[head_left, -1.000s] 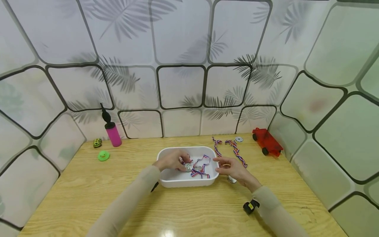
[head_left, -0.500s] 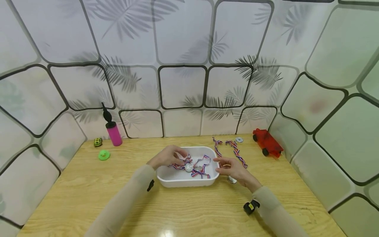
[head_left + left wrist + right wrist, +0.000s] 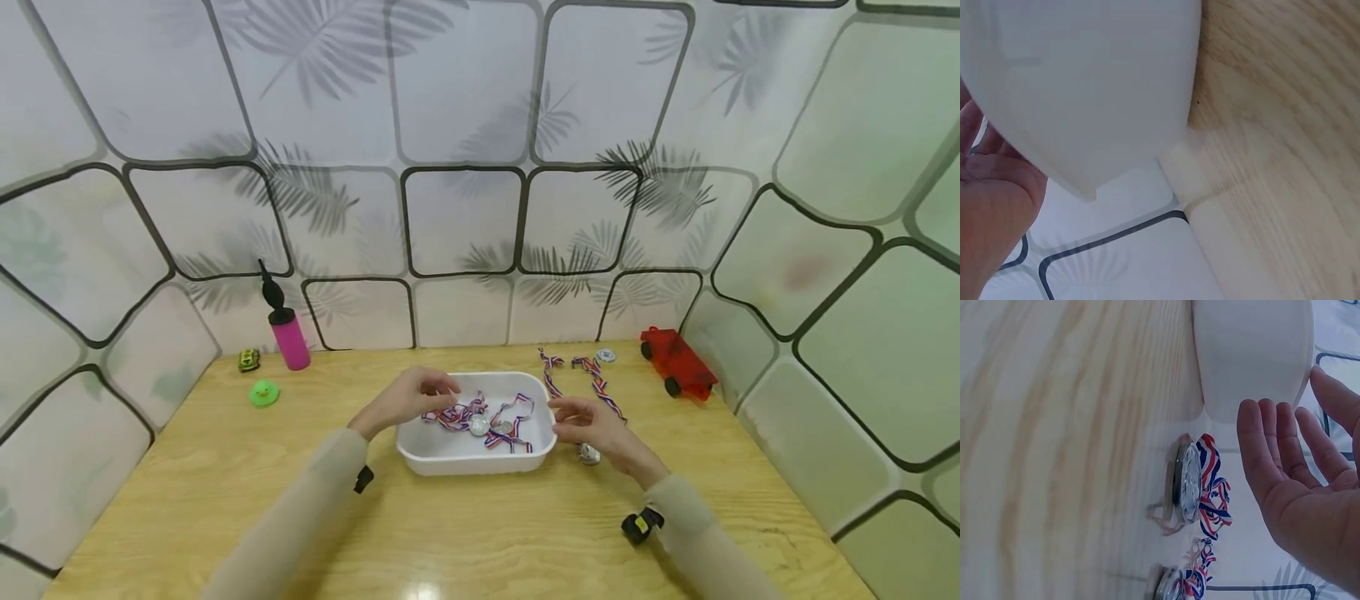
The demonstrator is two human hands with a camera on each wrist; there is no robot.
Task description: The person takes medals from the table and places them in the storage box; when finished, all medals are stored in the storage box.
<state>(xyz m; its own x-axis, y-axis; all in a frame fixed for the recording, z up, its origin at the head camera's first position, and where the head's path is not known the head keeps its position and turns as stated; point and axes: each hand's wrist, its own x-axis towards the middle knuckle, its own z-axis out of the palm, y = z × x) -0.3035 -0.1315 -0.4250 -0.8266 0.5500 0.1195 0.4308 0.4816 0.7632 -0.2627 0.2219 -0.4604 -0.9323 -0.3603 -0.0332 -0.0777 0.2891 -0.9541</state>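
A white plastic tray (image 3: 480, 467) stands in the middle of the table. Inside it lie silver medals (image 3: 478, 426) with red, white and blue ribbons (image 3: 453, 416). My left hand (image 3: 403, 402) hovers over the tray's left rim, fingers loosely bent and holding nothing; in the left wrist view the tray's outer wall (image 3: 1097, 94) covers part of the fingers. At the right rim is my right hand (image 3: 603, 432), its relaxed fingers right by the edge. Beside the tray, below that hand, a silver medal (image 3: 1190, 481) with a ribbon lies on the table.
Another medal (image 3: 606, 355) and its twisted ribbon (image 3: 597, 383) lie at the back right, near a red toy car (image 3: 678, 362). At the back left are a pink pump (image 3: 291, 343), a green duck (image 3: 263, 393) and a small yellow-green toy (image 3: 248, 360). A patterned wall encloses the table.
My left hand has let go of the medal in the tray and moved left and up to the rim. My right hand has shifted slightly right.
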